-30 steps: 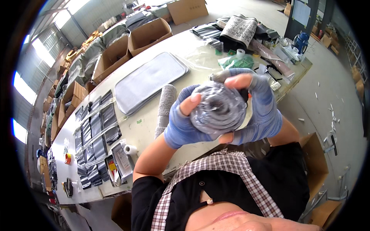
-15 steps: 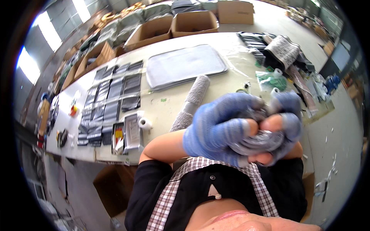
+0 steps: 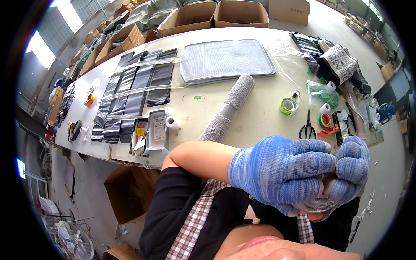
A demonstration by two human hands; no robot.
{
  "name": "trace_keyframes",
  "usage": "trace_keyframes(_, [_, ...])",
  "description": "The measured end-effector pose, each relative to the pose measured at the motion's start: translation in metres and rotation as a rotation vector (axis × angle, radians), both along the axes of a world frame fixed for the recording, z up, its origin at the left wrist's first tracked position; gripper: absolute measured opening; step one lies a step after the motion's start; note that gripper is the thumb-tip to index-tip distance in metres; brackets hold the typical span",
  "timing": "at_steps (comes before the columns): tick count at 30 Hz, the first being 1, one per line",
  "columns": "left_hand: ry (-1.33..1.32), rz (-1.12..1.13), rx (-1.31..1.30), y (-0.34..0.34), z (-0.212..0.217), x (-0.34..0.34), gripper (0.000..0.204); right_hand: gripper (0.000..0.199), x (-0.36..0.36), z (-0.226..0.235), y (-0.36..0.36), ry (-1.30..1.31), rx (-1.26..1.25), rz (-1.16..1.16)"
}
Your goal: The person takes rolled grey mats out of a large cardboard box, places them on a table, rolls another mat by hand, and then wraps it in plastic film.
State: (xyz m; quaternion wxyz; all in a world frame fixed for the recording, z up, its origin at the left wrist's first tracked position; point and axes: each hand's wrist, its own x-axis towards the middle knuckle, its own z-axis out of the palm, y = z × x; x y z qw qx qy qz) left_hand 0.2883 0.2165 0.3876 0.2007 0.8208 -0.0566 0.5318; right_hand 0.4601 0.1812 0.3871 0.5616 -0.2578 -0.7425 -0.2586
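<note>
My left hand [image 3: 281, 173] and my right hand [image 3: 353, 171], both in blue-and-white knitted gloves with some bare fingertips, meet in front of my chest at the right. Between them they grip a shiny wad of clear plastic [image 3: 320, 204]. Most of it is hidden behind the fingers, so its full shape does not show. Both sets of fingers are curled round it and pressed close together. On the table beyond the left forearm lies a rolled grey fluffy cloth [image 3: 229, 106] with a band about its middle.
Stacked grey mats [image 3: 227, 60] lie at the table's far side. Strapped dark plastic packs [image 3: 130, 93] are left, by a small box [image 3: 157, 132] and white roll [image 3: 173, 123]. Black scissors [image 3: 307, 128], green tape [image 3: 287, 106] and red-green tape [image 3: 324, 120] lie right. Cartons [image 3: 241, 15] stand behind.
Both hands have moved right and lower with the plastic, which their fingers now cover more. The view has shifted, bringing the scissors and tape rolls into sight.
</note>
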Motion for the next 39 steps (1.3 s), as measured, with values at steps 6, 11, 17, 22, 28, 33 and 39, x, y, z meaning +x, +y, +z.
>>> trace_keyframes(6, [0.056,0.149,0.004,-0.006,0.024,-0.018,0.038,0.053,0.051,0.09,0.04,-0.715,-0.587,0.642])
trace_keyframes(11, [-0.007,0.013,-0.123,0.001,0.033,-0.013,0.027,0.026,0.042,0.102,0.032,-0.6,-0.662,0.6])
trace_keyframes(17, [-0.108,0.043,0.22,0.002,0.008,-0.034,0.03,0.023,0.026,0.065,0.052,-0.505,-0.458,1.028])
trace_keyframes(22, [-0.061,0.154,0.311,0.009,0.024,-0.03,0.013,0.035,0.034,0.083,0.052,-0.694,-0.388,0.846])
trace_keyframes(28, [-0.029,0.534,0.622,0.018,0.03,-0.038,0.027,0.044,0.048,0.067,0.046,-0.641,0.005,0.433])
trace_keyframes(33, [0.383,0.62,0.357,0.047,-0.059,-0.049,0.024,0.046,0.067,0.001,0.096,-0.367,0.097,0.276])
trace_keyframes(39, [0.728,0.615,-0.078,0.066,-0.171,-0.059,0.028,0.042,0.058,-0.198,0.1,-0.357,-0.799,0.394])
